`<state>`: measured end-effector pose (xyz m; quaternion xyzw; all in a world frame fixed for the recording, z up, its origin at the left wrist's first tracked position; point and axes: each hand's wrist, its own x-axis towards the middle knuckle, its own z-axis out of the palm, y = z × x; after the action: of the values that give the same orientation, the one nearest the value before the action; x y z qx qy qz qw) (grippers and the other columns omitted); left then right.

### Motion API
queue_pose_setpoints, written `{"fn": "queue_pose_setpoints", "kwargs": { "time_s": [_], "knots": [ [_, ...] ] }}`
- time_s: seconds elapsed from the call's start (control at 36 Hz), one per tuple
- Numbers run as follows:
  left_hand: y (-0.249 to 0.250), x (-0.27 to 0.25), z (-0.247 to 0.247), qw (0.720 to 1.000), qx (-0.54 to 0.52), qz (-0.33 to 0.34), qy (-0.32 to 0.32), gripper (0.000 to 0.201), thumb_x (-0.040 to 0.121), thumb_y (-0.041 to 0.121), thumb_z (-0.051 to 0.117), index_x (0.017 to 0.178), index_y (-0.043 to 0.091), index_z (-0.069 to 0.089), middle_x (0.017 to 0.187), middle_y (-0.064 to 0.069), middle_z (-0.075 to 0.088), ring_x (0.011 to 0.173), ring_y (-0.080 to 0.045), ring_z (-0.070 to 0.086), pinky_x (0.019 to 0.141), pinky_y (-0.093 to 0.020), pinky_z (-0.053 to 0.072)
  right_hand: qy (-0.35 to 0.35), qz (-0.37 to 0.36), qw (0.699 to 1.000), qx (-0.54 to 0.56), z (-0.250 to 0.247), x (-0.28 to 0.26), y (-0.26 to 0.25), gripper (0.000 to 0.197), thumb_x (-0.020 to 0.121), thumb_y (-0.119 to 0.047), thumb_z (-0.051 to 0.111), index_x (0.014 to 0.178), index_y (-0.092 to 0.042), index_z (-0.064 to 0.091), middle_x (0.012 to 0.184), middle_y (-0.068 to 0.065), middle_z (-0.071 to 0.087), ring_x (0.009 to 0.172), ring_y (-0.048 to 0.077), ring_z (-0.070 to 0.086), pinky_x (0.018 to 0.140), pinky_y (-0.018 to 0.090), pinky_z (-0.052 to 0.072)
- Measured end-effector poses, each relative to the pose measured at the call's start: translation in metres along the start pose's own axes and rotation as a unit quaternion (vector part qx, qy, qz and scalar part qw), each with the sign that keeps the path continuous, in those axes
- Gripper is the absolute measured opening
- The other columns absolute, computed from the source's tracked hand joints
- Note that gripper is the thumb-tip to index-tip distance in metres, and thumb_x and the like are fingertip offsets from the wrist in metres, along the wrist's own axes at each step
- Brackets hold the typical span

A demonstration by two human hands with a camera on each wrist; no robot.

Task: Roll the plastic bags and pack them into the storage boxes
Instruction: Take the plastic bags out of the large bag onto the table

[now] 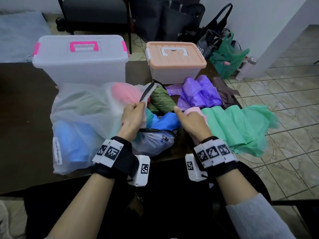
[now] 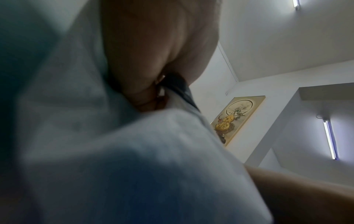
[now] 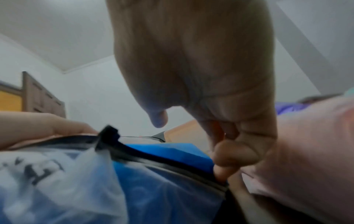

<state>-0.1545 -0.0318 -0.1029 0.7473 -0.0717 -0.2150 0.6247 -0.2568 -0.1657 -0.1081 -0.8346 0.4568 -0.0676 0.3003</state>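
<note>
A big translucent zip bag [image 1: 82, 118] with a black zip rim lies on the dark table [image 1: 25, 100], stuffed with rolled bags: pink, olive [image 1: 162, 99] and blue [image 1: 165, 121]. My left hand [image 1: 134, 111] pinches the far side of the rim [image 2: 172, 94] and lifts it. My right hand [image 1: 188, 119] sits at the bag's mouth with one digit stretched out and the other fingers [image 3: 233, 151] curled onto the near rim [image 3: 162, 157]. A pale pink bag [image 1: 193, 110] lies against that hand. Purple bags [image 1: 198, 94] and flat green bags [image 1: 238, 125] lie to the right. Both storage boxes stand lidded behind: a clear one with pink handle [image 1: 81, 66], and a peach-lidded one [image 1: 176, 69].
A brown bag [image 1: 222, 90] lies by the table's right edge, and the green bags hang over that edge above tiled floor. On the floor behind stand a green carrier bag [image 1: 227, 57], dark tote bags [image 1: 164, 18], a bottle [image 1: 246, 68] and a black chair [image 1: 95, 12].
</note>
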Motion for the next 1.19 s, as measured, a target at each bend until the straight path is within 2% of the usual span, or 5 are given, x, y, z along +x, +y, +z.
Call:
{"fn": "queue_pose_setpoints", "kwargs": {
  "time_s": [0.47,0.64,0.81,1.03,1.19],
  "knots": [
    [-0.001,0.001,0.002,1.0,-0.012,-0.005,0.003,0.034,0.086,0.02,0.049,0.053,0.017,0.04,0.034,0.008,0.039,0.043,-0.016,0.038,0.05,-0.026,0.031,-0.157,-0.024,0.985,0.069,-0.006,-0.005,-0.03,0.041,0.072,-0.042,0.077,0.086,-0.01,0.056,0.08,0.001,0.054,0.068,0.01,0.049,0.044,0.014,0.031],
    [-0.006,0.004,0.003,1.0,-0.02,-0.012,-0.003,0.041,0.08,0.02,0.046,0.039,0.018,0.045,0.036,0.003,0.041,0.044,-0.02,0.039,0.05,-0.027,0.033,-0.242,0.027,0.97,0.008,-0.003,-0.015,-0.036,0.073,0.074,-0.058,0.069,0.123,-0.006,0.053,0.11,0.003,0.056,0.096,0.018,0.057,0.084,0.026,0.048],
    [-0.007,0.006,0.003,1.0,-0.02,0.003,0.019,0.031,0.081,0.023,0.05,0.052,0.019,0.04,0.049,-0.001,0.039,0.057,-0.019,0.04,0.058,-0.031,0.033,-0.157,0.066,0.977,0.127,0.013,-0.021,-0.038,0.084,0.037,-0.054,0.079,0.105,-0.006,0.064,0.105,0.007,0.068,0.092,0.022,0.066,0.084,0.04,0.056],
    [-0.011,0.01,0.001,0.999,-0.042,-0.009,-0.014,0.039,0.08,0.021,0.048,0.044,0.021,0.033,0.034,0.008,0.029,0.039,-0.017,0.025,0.046,-0.025,0.02,-0.056,0.053,0.926,0.37,-0.02,-0.016,-0.04,0.019,0.076,-0.009,0.072,0.092,-0.003,0.065,0.081,0.007,0.068,0.069,0.012,0.067,0.059,0.023,0.053],
    [-0.014,0.013,-0.001,0.997,-0.057,-0.016,-0.043,0.032,0.079,0.023,0.047,0.05,0.022,0.033,0.038,0.008,0.027,0.041,-0.013,0.023,0.048,-0.024,0.019,0.002,0.078,0.875,0.478,-0.065,0.007,-0.03,0.028,0.077,-0.016,0.066,0.102,-0.005,0.058,0.086,0.007,0.065,0.075,0.017,0.064,0.059,0.028,0.054]
  ]
}}
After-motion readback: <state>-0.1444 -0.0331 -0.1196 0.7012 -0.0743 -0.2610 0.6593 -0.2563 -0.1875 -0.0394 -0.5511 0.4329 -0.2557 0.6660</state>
